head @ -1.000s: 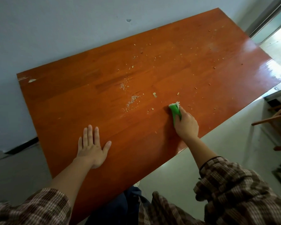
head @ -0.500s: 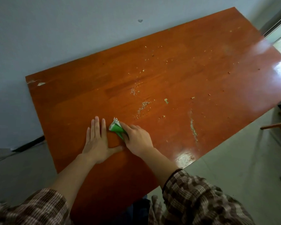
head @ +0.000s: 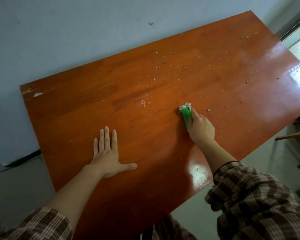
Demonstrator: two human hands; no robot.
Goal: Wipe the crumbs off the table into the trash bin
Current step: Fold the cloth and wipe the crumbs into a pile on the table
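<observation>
orange-brown varnished wood fills the scene: a long table (head: 111, 94) set against a pale grey wall (head: 68, 32), its right end glossy with window light. the left hand (head: 108, 153) lies flat on the near left part of the top, fingers straight and close together, thumb stretched out to the right, holding nothing. the right hand (head: 200, 127) is curled round a folded green cloth (head: 186, 113) with a white frayed edge, pressing it onto the wood near the middle of the table. crumbs (head: 163, 65) are scattered across the far and right side, and a finer pale patch (head: 144, 103) sits just left of the cloth. a few more specks lie near the right-hand edge. both forearms are bare, with brown checked sleeves (head: 253, 196) pushed up.
</observation>
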